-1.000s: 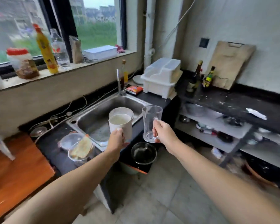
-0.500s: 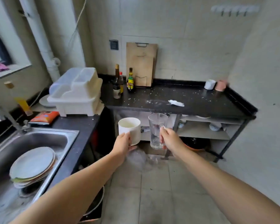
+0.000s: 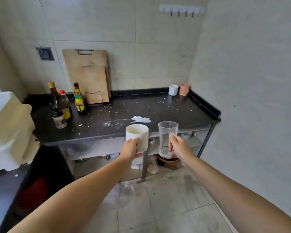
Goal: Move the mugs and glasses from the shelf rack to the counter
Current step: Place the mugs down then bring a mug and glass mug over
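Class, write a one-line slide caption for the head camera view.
Left hand carries a white mug, right hand a glass mug, toward the black counter.

We hold a mug [image 3: 138, 135] left of a glass [image 3: 167, 138], both before the counter [image 3: 118, 113] edge. Bottles [image 3: 62, 106] stand at its left, boards [image 3: 89, 76] behind them, two cups [image 3: 178, 89] in its far right corner. Bowls, perhaps, sit on shelves [image 3: 190, 142] beneath.
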Motion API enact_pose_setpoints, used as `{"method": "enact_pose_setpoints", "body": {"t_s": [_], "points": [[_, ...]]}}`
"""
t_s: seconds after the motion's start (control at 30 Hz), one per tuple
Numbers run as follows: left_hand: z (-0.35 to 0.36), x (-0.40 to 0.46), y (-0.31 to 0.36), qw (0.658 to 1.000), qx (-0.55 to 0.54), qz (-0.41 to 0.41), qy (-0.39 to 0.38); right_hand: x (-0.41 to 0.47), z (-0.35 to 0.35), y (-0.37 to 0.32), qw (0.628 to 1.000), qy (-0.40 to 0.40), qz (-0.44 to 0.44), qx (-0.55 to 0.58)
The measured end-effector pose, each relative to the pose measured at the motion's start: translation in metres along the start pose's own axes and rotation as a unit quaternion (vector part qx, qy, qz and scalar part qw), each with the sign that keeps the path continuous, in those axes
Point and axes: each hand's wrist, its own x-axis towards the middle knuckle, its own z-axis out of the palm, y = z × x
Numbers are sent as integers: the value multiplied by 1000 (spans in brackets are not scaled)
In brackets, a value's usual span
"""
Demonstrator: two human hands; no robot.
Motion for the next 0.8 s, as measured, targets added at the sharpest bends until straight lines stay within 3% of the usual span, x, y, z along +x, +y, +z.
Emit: {"method": "enact_pose_setpoints", "body": {"t_s": [0.33, 0.8], "points": [[104, 171, 63, 1000, 11, 7, 14, 205, -63, -28, 1000, 2, -9, -20], [182, 447, 121, 996, 77, -30, 12, 485, -75, -37, 998, -9, 56, -2]]}}
